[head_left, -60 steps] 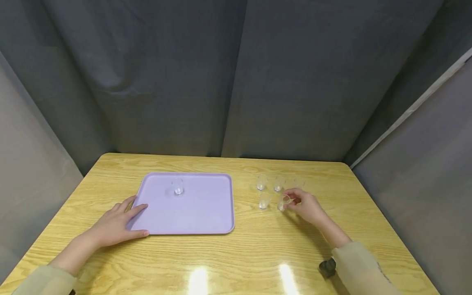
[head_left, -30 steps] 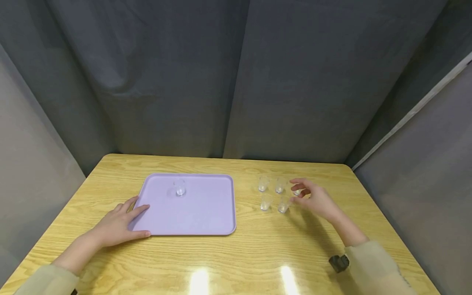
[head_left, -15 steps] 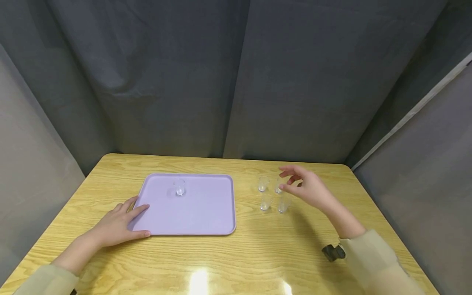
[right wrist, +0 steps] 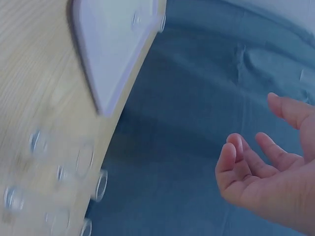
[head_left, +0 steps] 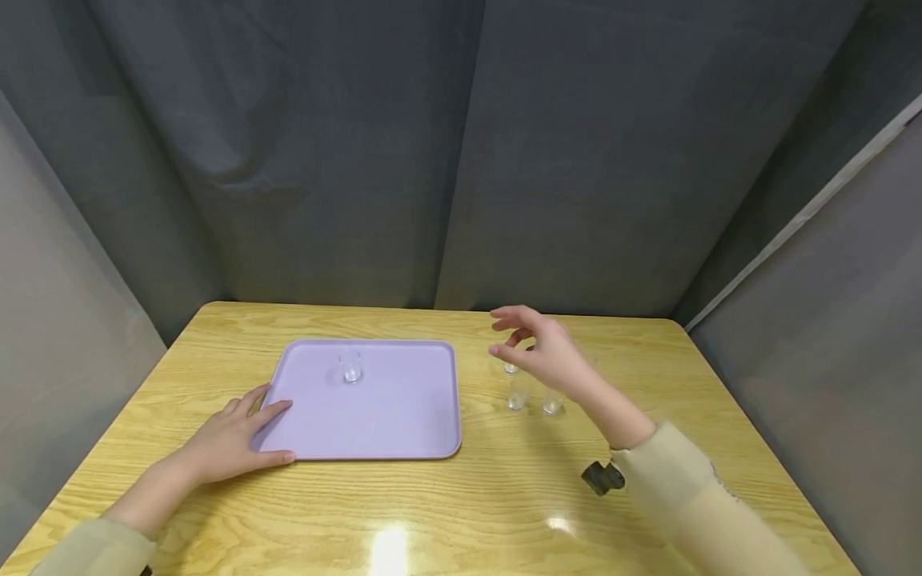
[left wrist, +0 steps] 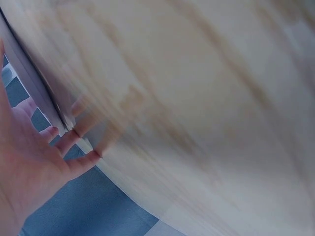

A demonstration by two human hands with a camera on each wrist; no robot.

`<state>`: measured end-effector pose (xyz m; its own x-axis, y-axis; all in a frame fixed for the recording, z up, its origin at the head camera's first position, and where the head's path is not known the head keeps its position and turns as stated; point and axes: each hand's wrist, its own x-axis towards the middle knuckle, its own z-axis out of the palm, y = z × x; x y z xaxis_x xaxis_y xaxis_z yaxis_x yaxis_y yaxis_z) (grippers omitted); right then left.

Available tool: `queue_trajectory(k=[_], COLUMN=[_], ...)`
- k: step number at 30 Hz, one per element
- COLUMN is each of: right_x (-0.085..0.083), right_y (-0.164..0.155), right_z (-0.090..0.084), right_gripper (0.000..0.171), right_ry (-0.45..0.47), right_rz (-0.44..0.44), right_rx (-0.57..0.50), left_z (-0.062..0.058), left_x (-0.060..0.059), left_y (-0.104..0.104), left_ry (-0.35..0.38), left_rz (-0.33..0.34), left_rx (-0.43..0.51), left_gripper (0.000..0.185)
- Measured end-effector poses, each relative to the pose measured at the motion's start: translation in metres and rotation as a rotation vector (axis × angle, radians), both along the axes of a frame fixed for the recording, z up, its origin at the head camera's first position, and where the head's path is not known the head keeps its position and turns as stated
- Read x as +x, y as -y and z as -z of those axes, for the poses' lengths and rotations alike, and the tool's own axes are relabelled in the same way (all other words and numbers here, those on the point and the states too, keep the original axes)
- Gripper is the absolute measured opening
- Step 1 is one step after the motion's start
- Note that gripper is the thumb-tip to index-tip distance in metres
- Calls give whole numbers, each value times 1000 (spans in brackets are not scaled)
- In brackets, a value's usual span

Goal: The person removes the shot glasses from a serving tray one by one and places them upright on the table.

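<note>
My left hand (head_left: 225,438) rests on the left edge of a lavender tray (head_left: 403,432), fingers spread and thumb at the near-left corner. In the left wrist view, its fingers (left wrist: 81,164) touch the table edge area beside the tray rim. A small clear glass (head_left: 350,368) stands upright on the tray, toward the back. My right hand (head_left: 543,348) hovers above the other small glasses, fingers loosely bent and thumb apart. Nothing shows between its fingers in the right wrist view. Below it stand a front-left glass (head_left: 517,398), a front-right glass (head_left: 551,402) and a partly covered back glass (head_left: 511,366).
The wooden table (head_left: 324,512) carries the tray at left and the glasses at right. The hand and forearm hide part of the back row of glasses. Dark grey curtains (head_left: 346,160) hang behind the table, and lighter panels stand at both sides.
My right hand has let go of the front-right glass, risen, and moved back and left over the group. My left hand, the tray and its glass have stayed put.
</note>
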<state>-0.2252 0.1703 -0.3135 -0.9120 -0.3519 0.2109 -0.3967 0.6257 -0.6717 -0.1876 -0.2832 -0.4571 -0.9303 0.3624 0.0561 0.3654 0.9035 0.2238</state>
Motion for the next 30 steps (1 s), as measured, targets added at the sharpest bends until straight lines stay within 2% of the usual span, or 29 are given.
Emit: queue_trajectory(k=[5,12,21,26,30], right_x=[-4,-15,-29,-37,-41], right_y=[29,62,101,120,131], right_z=[3,12,35,48,57], right_gripper=[51,54,60,62,63], right_ry=[33,83,129,214,251], right_rz=[-56,-89,-117,-124,-107], right_rx=[-28,-45,-69,-142,-137], left_z=[0,0,2,3,4], left_x=[0,0,0,-1,-2], left_y=[1,2,4,5,5], left_ry=[1,5,-1,13,22], left_rz=[-3,-5,-7,-11,-14], left_rx=[-1,-3,-9,-15,-12], left_gripper=[85,85,86,87,87])
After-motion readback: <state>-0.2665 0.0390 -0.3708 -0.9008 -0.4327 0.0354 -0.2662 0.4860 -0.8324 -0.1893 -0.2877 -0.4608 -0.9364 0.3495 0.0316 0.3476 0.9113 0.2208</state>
